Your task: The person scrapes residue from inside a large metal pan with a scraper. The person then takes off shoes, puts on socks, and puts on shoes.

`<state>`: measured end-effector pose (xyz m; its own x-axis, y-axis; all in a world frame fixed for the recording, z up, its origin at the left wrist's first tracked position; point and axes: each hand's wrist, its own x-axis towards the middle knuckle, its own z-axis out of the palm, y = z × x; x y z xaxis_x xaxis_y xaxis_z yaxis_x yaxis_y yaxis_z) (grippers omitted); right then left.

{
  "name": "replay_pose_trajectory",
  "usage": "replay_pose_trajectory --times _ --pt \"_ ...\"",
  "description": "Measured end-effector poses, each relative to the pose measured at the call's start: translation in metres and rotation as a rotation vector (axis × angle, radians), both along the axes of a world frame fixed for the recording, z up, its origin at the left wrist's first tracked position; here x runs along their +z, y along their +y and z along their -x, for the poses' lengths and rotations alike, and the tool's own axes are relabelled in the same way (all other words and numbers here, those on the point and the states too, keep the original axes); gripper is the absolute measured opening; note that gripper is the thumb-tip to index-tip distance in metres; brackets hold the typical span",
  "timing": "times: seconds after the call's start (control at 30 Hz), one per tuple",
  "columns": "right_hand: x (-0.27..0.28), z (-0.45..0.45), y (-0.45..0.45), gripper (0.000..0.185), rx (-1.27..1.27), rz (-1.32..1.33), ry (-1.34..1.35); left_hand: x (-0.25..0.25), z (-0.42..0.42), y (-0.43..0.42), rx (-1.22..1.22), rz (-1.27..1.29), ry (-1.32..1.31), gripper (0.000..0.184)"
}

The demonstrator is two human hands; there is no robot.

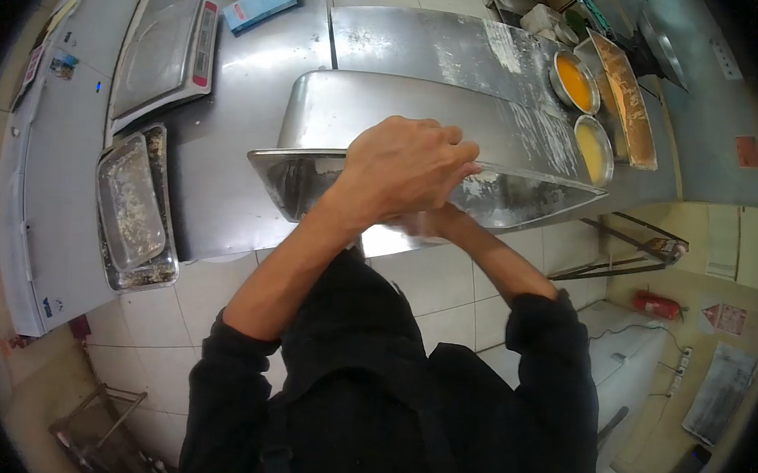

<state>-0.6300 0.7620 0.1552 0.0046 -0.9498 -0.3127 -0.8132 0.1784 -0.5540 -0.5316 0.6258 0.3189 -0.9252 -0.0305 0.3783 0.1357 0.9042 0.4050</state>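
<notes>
A deep rectangular stainless steel tub (509,131) is tipped on its side at the steel table's near edge, its mouth facing me. White powdery residue marks its outer wall and inside. My left hand (406,164) is closed over the tub's upper rim near the middle, knuckles up. From the right, my other forearm reaches in under it; my right hand (428,222) is at the tub's mouth, mostly hidden behind the left, smeared, its fingers not visible.
On the steel table (228,138) are a scale (167,59), a blue packet (261,7) and crumb-covered trays (135,202). Bowls of orange liquid (574,81) and pale yellow liquid (591,150) stand right, beside a long metal pan (621,100).
</notes>
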Motion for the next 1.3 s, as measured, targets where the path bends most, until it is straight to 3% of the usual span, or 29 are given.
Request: replay_pose_trajectory --times 0.03,0.07,0.2,0.33,0.43,0.57,0.63,0.7,0.77,0.8,0.87,1.1,1.2,1.27,1.3 --pt "-0.018 -0.014 -0.012 0.040 -0.039 0.251 -0.034 0.000 0.001 0.000 0.003 0.000 0.018 0.028" --pt "-0.022 -0.023 -0.027 0.041 -0.053 0.339 -0.044 0.001 0.001 0.000 0.001 0.005 0.018 0.028" --pt "0.014 -0.026 -0.057 0.042 -0.083 0.044 0.024 0.002 0.000 0.001 -0.001 0.017 -0.003 0.028" --pt "0.065 0.010 -0.012 0.043 -0.058 -0.271 0.156 0.001 0.001 0.000 0.002 0.018 0.013 0.028" --pt "0.051 0.045 0.052 0.047 0.036 -0.506 0.306 0.000 0.000 0.000 0.009 0.001 0.002 0.028" --pt "0.039 0.048 0.077 0.046 0.106 -0.520 0.318 0.000 0.001 -0.001 0.002 -0.003 0.011 0.027" --pt "0.020 0.023 0.068 0.043 0.044 -0.269 0.128 0.003 -0.001 0.001 0.013 -0.011 -0.025 0.026" --pt "0.051 -0.012 0.020 0.040 0.124 -0.267 0.040 0.002 -0.001 0.002 0.001 -0.009 -0.031 0.025" --pt "0.002 -0.034 -0.006 0.043 0.055 0.031 0.037 0.004 0.000 0.001 0.007 0.003 -0.029 0.025" --pt "-0.014 -0.044 -0.020 0.043 0.049 0.043 0.033 0.005 0.000 0.001 0.017 0.005 -0.036 0.025" --pt "-0.033 -0.061 -0.047 0.044 -0.077 0.365 -0.164 0.005 -0.001 0.001 0.012 0.022 -0.052 0.025" --pt "-0.018 -0.064 -0.061 0.041 -0.205 0.451 -0.168 0.014 0.002 0.003 0.032 0.049 -0.063 0.027" --pt "-0.013 -0.049 -0.058 0.042 -0.318 0.436 -0.353 0.015 0.002 0.007 0.029 0.060 -0.058 0.027" --pt "-0.020 -0.040 -0.048 0.044 -0.169 0.239 -0.249 0.012 0.002 0.006 0.033 0.034 -0.026 0.026" --pt "-0.043 -0.032 -0.040 0.049 -0.221 0.192 -0.237 0.013 0.001 0.005 0.027 0.061 -0.102 0.029"
